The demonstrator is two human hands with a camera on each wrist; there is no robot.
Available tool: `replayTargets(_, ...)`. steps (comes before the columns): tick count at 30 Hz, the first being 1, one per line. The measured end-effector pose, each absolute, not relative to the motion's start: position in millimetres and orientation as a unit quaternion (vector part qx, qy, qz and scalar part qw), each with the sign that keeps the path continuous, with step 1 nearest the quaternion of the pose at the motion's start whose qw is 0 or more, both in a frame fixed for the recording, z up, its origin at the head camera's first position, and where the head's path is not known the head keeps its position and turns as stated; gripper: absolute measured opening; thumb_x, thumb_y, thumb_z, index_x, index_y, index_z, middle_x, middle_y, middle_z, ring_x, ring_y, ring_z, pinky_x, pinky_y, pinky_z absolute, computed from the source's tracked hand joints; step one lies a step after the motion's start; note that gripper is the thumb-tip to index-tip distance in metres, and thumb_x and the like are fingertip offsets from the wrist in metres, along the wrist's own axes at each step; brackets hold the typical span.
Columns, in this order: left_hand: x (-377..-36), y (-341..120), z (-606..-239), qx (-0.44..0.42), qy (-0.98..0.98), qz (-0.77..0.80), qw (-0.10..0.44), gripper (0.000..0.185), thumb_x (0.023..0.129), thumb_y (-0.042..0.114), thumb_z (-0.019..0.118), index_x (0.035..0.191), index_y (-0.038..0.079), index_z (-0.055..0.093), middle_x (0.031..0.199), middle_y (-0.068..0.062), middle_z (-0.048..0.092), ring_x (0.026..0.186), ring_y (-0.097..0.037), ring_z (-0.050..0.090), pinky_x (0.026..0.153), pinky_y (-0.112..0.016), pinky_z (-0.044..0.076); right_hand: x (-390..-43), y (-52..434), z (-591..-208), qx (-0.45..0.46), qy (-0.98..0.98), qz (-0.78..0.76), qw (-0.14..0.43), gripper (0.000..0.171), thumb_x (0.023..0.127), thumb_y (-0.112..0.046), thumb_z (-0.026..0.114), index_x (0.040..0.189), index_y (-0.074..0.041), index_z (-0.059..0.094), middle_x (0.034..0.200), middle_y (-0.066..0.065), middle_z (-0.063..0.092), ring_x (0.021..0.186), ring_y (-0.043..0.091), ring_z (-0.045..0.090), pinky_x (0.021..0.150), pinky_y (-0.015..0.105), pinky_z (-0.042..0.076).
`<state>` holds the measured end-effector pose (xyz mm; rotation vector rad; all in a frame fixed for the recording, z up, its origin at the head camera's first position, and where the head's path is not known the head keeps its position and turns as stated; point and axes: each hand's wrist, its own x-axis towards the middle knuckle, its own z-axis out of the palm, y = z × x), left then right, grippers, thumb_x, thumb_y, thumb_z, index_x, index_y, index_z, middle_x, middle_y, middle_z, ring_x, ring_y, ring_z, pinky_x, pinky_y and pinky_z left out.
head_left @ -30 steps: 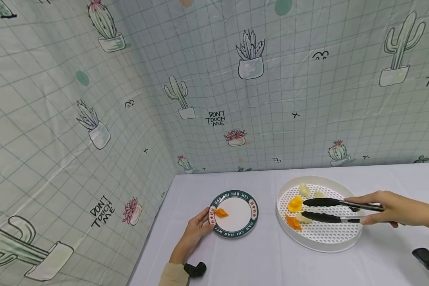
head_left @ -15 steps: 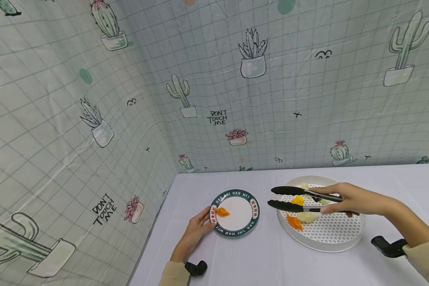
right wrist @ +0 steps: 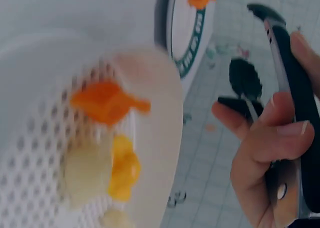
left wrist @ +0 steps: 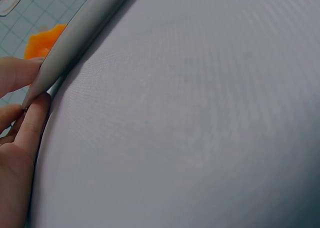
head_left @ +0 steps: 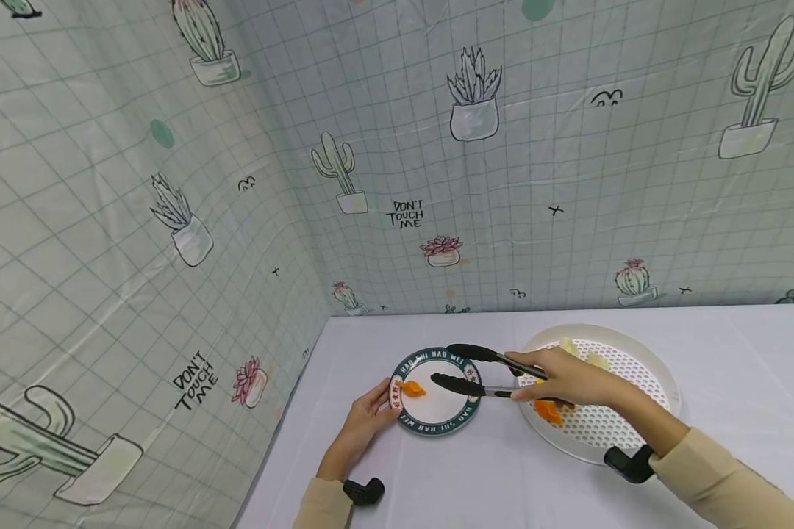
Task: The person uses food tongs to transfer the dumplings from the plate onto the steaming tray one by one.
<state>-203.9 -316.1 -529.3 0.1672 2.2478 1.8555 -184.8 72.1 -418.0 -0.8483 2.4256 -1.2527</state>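
My left hand (head_left: 376,408) pinches the near-left rim of a small green-rimmed plate (head_left: 465,415); the left wrist view shows fingers (left wrist: 20,113) above and below that rim (left wrist: 60,58). One orange food piece (head_left: 410,388) lies on the plate's left side. My right hand (head_left: 544,380) grips black tongs (head_left: 476,369) whose tips hang apart over the plate with nothing between them. Under that hand is a white perforated tray (head_left: 664,400). It holds an orange piece (right wrist: 107,102), a yellow piece (right wrist: 122,169) and pale pieces (right wrist: 87,174).
Cactus-printed cloth walls (head_left: 172,220) close off the left side and the back. A white cloth (head_left: 490,477) covers the table. The black wrist camera mounts (head_left: 364,491) sit at both cuffs.
My right hand has carried the tongs leftward from over the tray to over the small plate. The left hand and the plate stayed put.
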Motion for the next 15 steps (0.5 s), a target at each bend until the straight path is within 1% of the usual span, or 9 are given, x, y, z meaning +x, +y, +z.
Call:
replayTargets(5,-204,-315,-528,0.058,0.77,0.626,0.109,0.072,0.093,0.008,0.07,0.153,-0.004,0.031,0.156,-0.023,0.033,0.146,-0.033,0.029,0.115,-0.036,0.029,-183,42,-423,-0.246,0.853,-0.441,0.134,0.078,0.09,-0.03,0.074,0.145,0.013,0.039,0.058,-0.001,0.048,0.04,0.007,0.037,0.038,0.022,0.04)
replayTargets(6,-204,-315,-528,0.056,0.769,0.627,0.11,0.072,0.092,0.008,0.07,0.153,-0.004,0.032,0.156,-0.022,0.034,0.146,-0.033,0.029,0.115,-0.035,0.029,-183,37,-424,-0.235,0.853,-0.446,0.139,0.078,0.09,-0.029,0.075,0.146,0.012,0.039,0.054,-0.003,0.041,0.04,0.008,0.04,0.037,0.022,0.04)
replayTargets(8,-204,-315,-529,0.057,0.768,0.628,0.109,0.072,0.092,0.007,0.07,0.152,-0.005,0.031,0.156,-0.023,0.034,0.145,-0.034,0.029,0.114,-0.034,0.03,-182,28,-426,-0.221,0.852,-0.453,0.142,0.077,0.089,-0.027,0.076,0.146,0.011,0.039,0.056,-0.002,0.041,0.04,0.009,0.042,0.037,0.022,0.041)
replayTargets(11,-204,-315,-529,0.057,0.761,0.637,0.11,0.073,0.092,0.006,0.07,0.152,-0.006,0.031,0.155,-0.024,0.034,0.146,-0.034,0.028,0.114,-0.032,0.03,-182,15,-431,-0.203,0.858,-0.449,0.141,0.076,0.088,-0.026,0.077,0.146,0.008,0.042,0.058,-0.001,0.042,0.039,0.01,0.042,0.038,0.021,0.04)
replayTargets(15,-205,-315,-529,0.064,0.751,0.648,0.11,0.074,0.091,0.003,0.069,0.152,-0.008,0.029,0.156,-0.026,0.032,0.146,-0.034,0.027,0.114,-0.031,0.03,-180,0,-441,-0.185,0.869,-0.437,0.138,0.075,0.087,-0.025,0.078,0.146,0.005,0.044,0.064,0.003,0.048,0.038,0.01,0.041,0.037,0.022,0.039)
